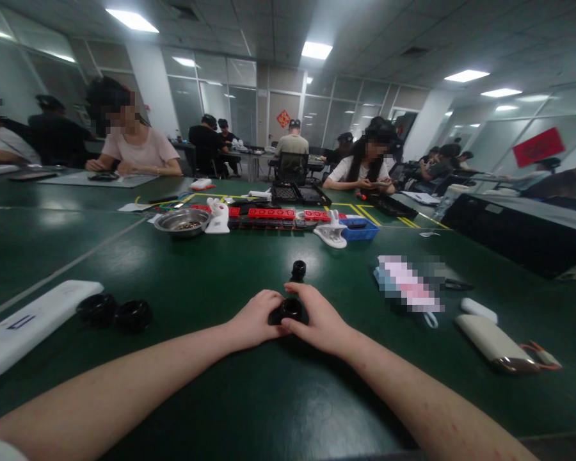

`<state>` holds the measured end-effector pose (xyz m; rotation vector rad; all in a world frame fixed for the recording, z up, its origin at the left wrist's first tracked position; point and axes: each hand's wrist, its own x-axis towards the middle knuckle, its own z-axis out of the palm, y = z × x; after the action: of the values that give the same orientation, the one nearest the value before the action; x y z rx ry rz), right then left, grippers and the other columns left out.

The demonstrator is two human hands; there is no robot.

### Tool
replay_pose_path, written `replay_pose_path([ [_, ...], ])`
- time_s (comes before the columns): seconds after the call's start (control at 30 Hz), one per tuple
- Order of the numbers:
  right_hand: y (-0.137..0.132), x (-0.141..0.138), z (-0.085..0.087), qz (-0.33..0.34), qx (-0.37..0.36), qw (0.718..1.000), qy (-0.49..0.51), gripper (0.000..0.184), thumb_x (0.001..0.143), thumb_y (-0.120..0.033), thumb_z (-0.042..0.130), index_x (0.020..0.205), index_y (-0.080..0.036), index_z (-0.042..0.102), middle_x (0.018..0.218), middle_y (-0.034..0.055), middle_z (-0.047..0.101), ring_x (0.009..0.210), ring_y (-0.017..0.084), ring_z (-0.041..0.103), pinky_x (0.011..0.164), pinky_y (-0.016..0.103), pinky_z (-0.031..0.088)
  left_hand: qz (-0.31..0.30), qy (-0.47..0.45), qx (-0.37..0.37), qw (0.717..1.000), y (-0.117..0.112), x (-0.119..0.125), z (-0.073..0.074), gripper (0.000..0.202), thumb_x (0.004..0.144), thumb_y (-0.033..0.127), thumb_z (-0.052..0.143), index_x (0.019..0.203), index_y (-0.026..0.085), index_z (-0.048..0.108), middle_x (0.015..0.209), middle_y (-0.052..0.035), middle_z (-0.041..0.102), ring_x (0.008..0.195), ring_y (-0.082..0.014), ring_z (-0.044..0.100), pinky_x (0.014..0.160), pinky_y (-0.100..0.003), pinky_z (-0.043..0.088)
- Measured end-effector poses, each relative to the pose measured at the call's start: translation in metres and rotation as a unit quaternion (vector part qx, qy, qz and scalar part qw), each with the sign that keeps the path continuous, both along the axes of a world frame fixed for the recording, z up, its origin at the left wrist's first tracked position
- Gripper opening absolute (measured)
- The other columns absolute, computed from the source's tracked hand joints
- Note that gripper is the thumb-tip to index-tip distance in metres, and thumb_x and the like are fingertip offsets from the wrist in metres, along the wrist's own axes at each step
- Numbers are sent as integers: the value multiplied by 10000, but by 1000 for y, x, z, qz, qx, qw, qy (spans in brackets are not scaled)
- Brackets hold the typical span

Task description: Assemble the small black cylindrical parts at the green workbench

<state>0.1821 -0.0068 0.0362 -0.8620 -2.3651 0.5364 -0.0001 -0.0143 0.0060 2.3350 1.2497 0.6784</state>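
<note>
My right hand curls its thumb and fingers around a black, hollow, ring-topped part low over the green table. My left hand presses its bent fingers against the left side of that part, partly hiding it. Just beyond my fingers stands a smaller black round piece. To the left, a black round part and a similar black part rest side by side, near a long white device.
Across the table lie a metal bowl, red strips, white stands and a blue tray. On the right are a pink packet, a beige power bank and a large black panel. Several people sit beyond.
</note>
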Motion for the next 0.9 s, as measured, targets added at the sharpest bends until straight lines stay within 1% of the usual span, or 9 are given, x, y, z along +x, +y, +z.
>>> replay_pose_path([
  [0.13,1,-1,-1,-6,9,1000,-1,534,706,-267,627,1187,-160,422,1172,121,516,1088,237,472,922,421,387,-4,1,3,1000,0,0,1,328,702,394,636,932,170,572,1027,-82,547,990,-253,474,858,-374,402],
  [0.33,-1,-1,1,-14,7,1000,-7,542,693,-275,645,1180,-180,427,1119,105,534,1044,239,495,889,425,408,-2,-5,10,1000,0,0,-1,333,685,382,650,930,173,566,1011,-75,550,971,-248,481,851,-370,404],
  [0.6,1,-1,-2,-8,5,1000,-8,532,708,-262,630,1189,-182,416,1159,104,507,1082,234,467,913,414,395,-2,-2,7,1000,0,1,3,289,688,387,646,872,176,577,988,-65,558,957,-245,486,833,-361,413],
  [0.73,0,-2,-2,-30,5,1000,-8,469,712,-256,617,1140,-162,450,1023,87,554,970,221,517,857,395,428,0,-6,5,1000,-1,1,3,292,693,388,646,892,185,580,979,-57,555,956,-240,484,834,-358,409],
  [0.8,0,-2,0,-40,-7,999,2,431,714,-230,600,1117,-162,463,967,73,569,927,211,534,834,384,441,-1,-9,7,1000,-2,1,2,317,695,382,648,935,187,577,985,-56,553,959,-236,482,841,-357,405],
  [0.9,-1,-1,2,-17,-37,999,22,459,702,-131,550,1146,-166,439,1018,73,582,966,195,540,871,363,431,3,-9,1,1000,-1,1,0,371,691,377,655,990,176,565,1006,-66,548,977,-237,477,849,-358,403],
])
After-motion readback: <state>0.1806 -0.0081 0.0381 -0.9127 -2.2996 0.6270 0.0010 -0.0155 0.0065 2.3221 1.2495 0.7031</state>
